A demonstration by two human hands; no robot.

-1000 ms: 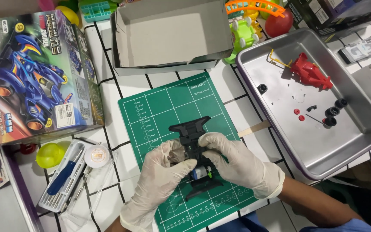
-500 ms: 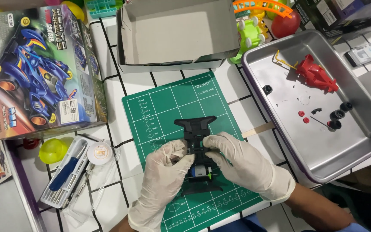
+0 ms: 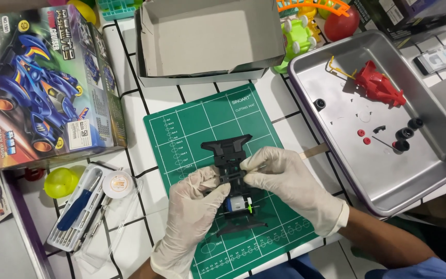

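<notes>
I have both gloved hands on the black toy car frame [image 3: 232,178], which lies on the green cutting mat [image 3: 192,129]. My left hand [image 3: 194,217] closes on the frame's left side, thumb and fingers pressed together against it near the middle. My right hand [image 3: 290,186] comes in from the other side, its fingertips pinching the frame's right edge at about the same height, so the two grips sit opposite each other with the frame between them. Just below my fingers, toward me, a small silver motor [image 3: 237,204] sits in the frame with a bit of green plastic beside it. The frame's wide bumper end points away from me, beyond both grips.

To the right of my right hand stands a metal tray [image 3: 336,155] holding a red car body [image 3: 378,88], small black wheels [image 3: 406,135] and a few red bits. To the left of my left hand lie a clear case of small screwdrivers [image 3: 76,212] and a round white tub [image 3: 117,183]. Farther off past my grip are an open cardboard box [image 3: 207,36] and the blue printed kit box [image 3: 42,88].
</notes>
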